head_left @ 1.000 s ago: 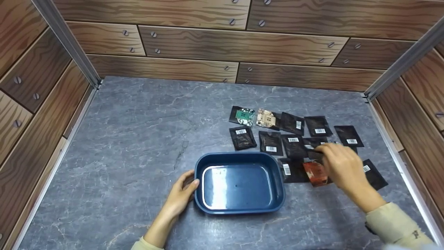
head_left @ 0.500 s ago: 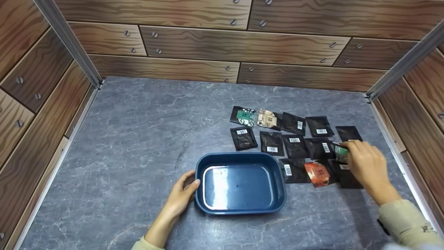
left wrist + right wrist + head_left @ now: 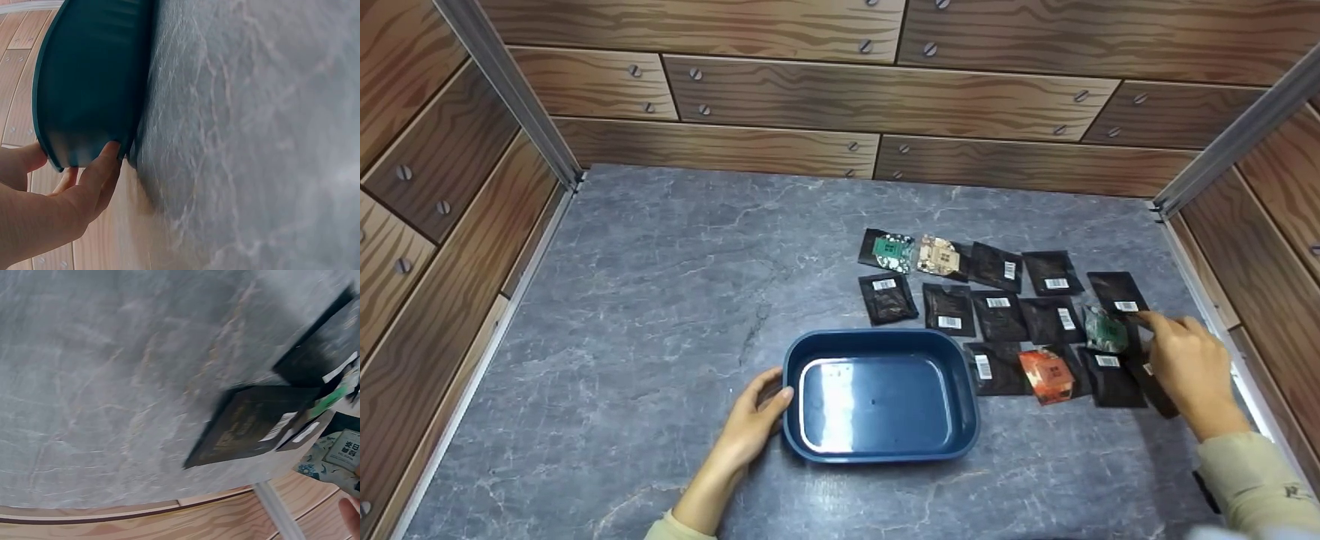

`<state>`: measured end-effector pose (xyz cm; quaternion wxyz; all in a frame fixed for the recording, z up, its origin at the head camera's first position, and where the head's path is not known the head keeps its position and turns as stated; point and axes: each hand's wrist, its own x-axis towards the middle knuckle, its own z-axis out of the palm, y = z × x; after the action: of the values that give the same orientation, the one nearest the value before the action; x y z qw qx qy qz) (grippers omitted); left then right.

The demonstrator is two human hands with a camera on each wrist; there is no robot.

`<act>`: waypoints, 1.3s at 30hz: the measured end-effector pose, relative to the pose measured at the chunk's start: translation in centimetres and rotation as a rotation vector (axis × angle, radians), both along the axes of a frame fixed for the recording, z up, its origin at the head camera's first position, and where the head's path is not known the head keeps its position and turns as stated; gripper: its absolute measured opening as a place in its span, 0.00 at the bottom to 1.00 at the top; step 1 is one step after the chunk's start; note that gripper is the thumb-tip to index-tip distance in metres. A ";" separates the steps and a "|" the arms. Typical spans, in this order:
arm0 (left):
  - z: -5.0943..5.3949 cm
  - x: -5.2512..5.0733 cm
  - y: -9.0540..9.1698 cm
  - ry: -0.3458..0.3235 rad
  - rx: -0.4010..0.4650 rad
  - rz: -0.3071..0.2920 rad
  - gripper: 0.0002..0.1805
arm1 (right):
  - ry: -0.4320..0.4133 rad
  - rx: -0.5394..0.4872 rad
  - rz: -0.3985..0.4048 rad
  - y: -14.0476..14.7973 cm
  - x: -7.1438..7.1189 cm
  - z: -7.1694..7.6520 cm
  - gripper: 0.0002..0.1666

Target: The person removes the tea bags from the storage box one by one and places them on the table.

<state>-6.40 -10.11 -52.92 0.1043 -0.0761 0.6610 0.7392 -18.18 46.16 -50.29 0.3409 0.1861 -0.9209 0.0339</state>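
My left hand [image 3: 750, 420] grips the left side of a blue plastic bin [image 3: 879, 456], thumb at its rim and fingers against its outer wall. The left wrist view shows this left hand [image 3: 62, 208] at the bin [image 3: 90, 84] from the side. On the right, my right hand [image 3: 1192, 367] pinches a tea sachet above the other sachets; its patterned, labelled front [image 3: 323, 455] shows in the right wrist view. Beneath and beside that hand lie a green-fronted sachet [image 3: 1105, 331] and a black sachet [image 3: 1159, 394], partly covered by the hand.
Several black sachets with white barcode labels, such as one sachet [image 3: 1050, 271], lie in rough rows right of and behind the bin. An orange-fronted sachet [image 3: 1048, 375] and a cream-fronted sachet [image 3: 939, 256] lie among them. Wood-patterned walls [image 3: 840, 90] enclose the grey marbled table [image 3: 645, 300].
My right hand has moved rightward over the rows with the sachet in its fingers, uncovering the green-fronted sachet and black ones. The left hand and the bin stay in place.
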 end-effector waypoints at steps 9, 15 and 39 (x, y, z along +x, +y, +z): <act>0.1 0.0 -0.1 0.009 -0.007 -0.022 0.29 | -0.249 -0.028 -0.228 1.7 0.8 -0.7 0.22; 0.0 0.0 -0.1 0.010 -0.012 -0.024 0.29 | -0.472 -0.010 -0.295 2.1 1.4 -1.5 0.24; 1.0 -3.1 -4.0 0.258 -0.411 0.036 0.22 | -0.251 -0.103 -0.087 -7.3 1.1 0.1 0.20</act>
<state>-9.50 -14.11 -51.89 -0.0118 -0.0123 0.8040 0.5944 -17.05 38.81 -50.20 0.2332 0.1225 -0.9605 0.0896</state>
